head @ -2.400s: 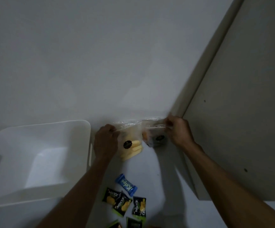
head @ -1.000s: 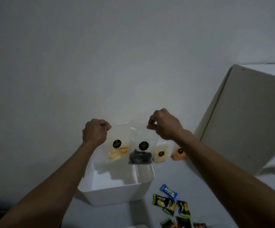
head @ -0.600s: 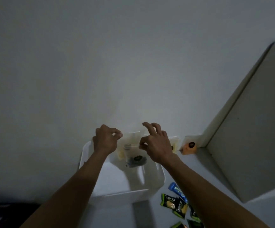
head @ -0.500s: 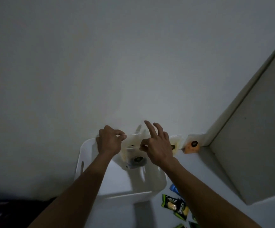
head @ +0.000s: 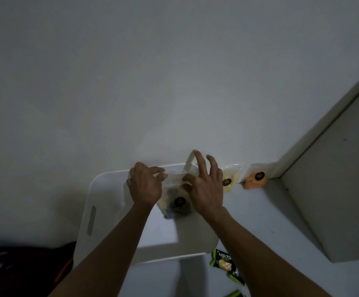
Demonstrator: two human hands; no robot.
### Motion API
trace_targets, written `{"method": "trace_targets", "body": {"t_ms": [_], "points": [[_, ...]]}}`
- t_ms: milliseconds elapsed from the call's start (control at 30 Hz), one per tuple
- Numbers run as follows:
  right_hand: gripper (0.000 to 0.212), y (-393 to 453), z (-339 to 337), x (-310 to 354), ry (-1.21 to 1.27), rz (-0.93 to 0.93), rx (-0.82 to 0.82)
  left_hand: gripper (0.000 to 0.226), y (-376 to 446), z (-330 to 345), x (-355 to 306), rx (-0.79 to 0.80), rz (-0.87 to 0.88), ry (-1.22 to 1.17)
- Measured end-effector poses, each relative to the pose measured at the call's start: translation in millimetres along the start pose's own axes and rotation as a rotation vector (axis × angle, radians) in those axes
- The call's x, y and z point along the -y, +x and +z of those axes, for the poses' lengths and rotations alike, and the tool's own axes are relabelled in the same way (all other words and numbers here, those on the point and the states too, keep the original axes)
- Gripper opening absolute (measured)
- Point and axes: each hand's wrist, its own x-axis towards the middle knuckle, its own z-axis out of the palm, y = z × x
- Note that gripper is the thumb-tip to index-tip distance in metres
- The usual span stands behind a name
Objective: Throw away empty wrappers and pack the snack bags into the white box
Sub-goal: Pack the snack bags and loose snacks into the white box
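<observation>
The white box [head: 101, 211] stands on the table against the wall. My left hand [head: 145, 185] pinches the top edge of the clear snack bags [head: 177, 204], which hang down inside the box; one holds dark pieces under a black sticker, and a yellowish one lies behind it. My right hand [head: 204, 189] hovers over the same bags with its fingers spread and the index finger raised. Its thumb is close to the bags' top edge. A pale yellow snack bag [head: 227, 183] and an orange snack bag [head: 256, 180] lean against the wall to the right of the box.
Green and black wrapped snacks [head: 223, 261] lie on the table by the box's front right corner. A tall white cabinet side [head: 335, 189] closes off the right. A dark shape [head: 13, 271] sits at the lower left beyond the box.
Both hands carried the clear bags from beside the cabinet over to the box and lowered them in. My right hand's fingers have spread apart off the bags.
</observation>
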Motion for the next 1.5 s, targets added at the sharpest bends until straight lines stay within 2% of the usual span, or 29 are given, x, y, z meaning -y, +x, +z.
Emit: {"method": "trace_targets", "body": {"t_ms": [333,467,667,800,933,1100,1267,1400,1500], "points": [[0.037,-11,-28,-7,0.073,0.072,-0.031,0.027,-15,-30,-2,-0.070,0.029,-0.247],[0.043,-28,-64,-15,0.126,0.138,0.035,0.027,-36,-58,-10,-0.103,0.060,-0.275],[0.034,-66,-116,-61,0.266,0.242,0.007,0.027,-82,-66,-45,-0.073,0.134,-0.299],[0.034,-77,-135,-112,0.305,0.345,0.047,0.025,-111,-36,-82,-0.015,0.235,-0.319],[0.034,-69,-133,-168,0.313,0.434,0.069,0.027,-128,11,-120,0.041,0.254,-0.358],[0.038,-37,-103,-224,0.275,0.415,0.098,0.034,-112,74,-147,0.029,0.199,-0.200],[0.038,-5,-60,-262,0.227,0.363,0.097,0.033,-85,125,-146,-0.064,0.204,-0.047],[0.032,8,-33,-278,0.162,0.309,0.090,0.036,-67,150,-145,-0.037,0.133,0.112],[0.029,10,-19,-284,0.127,0.287,0.081,0.033,-62,158,-146,-0.045,0.105,0.137]]}}
